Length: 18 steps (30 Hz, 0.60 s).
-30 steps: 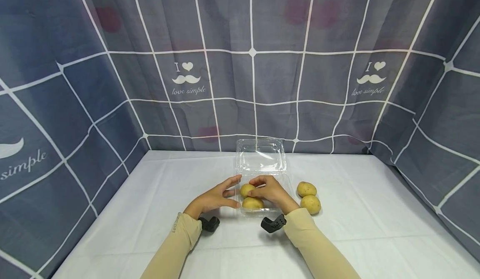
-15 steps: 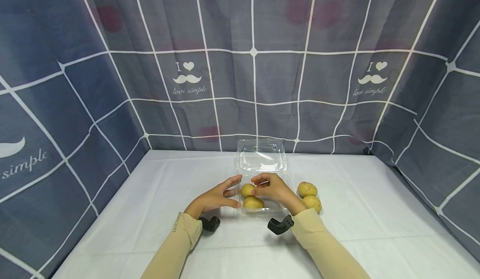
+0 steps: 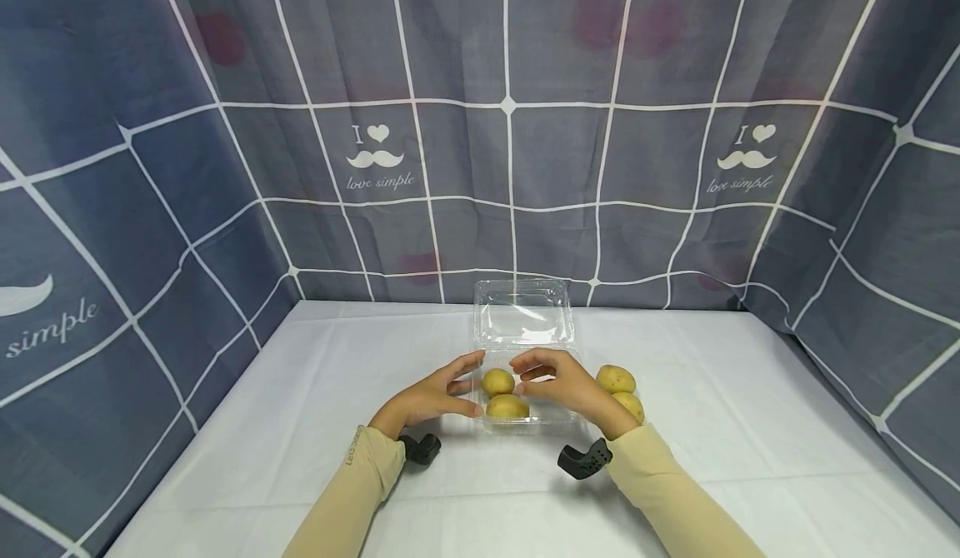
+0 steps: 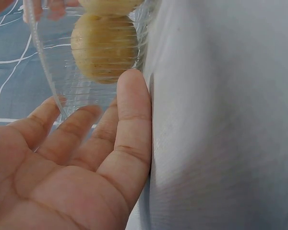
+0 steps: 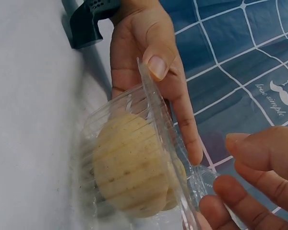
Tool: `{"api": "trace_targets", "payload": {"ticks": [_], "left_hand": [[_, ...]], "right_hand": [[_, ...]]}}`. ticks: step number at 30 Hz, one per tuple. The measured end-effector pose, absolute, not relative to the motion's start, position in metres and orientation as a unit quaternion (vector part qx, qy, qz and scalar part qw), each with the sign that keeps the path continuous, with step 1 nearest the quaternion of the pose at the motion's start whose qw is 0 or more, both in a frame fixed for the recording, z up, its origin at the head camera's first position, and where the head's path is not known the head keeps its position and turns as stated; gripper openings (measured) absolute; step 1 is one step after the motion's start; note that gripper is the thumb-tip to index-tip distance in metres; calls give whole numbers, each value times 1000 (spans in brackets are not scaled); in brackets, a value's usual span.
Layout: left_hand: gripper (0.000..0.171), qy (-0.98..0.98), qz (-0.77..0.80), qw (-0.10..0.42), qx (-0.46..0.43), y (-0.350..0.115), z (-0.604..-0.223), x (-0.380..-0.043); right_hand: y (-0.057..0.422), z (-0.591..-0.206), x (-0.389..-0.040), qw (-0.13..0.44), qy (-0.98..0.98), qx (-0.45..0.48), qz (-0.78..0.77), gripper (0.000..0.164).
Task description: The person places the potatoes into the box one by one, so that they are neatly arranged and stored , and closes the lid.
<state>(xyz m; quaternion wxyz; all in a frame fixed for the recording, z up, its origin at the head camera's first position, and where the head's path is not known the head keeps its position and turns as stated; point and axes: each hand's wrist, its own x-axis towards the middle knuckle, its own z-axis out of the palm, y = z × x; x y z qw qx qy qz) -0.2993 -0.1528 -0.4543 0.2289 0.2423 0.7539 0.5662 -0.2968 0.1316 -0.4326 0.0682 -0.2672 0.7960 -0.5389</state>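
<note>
two potatoes in a clear container.
left hand: fingers spread alongside; right hand: fingers parted, empty, above.

Box, glossy ribbed plastic; potatoes, smooth-skinned; bench cover, matt, creased cloth; curtain, rumpled fabric; sleeves, matt cloth; wrist mounts, matt plastic.

soft light is brightening the white desk, glare is streaking the clear lid, faint shadows are falling beneath the black wrist mounts, and the left wrist view is looking greyer and softer.
</note>
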Motion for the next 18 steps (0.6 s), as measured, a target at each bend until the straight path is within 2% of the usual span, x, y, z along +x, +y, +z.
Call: {"api": "trace_targets", "payload": {"ticks": [8, 18], "left_hand": [[102, 761, 559, 227, 239, -152, -456, -300], [102, 759, 562, 225, 241, -152, -455, -300]], "right_hand": [[144, -436, -291, 86, 770, -279, -568, 41], [158, -433, -283, 83, 739, -280, -608, 42]]}}
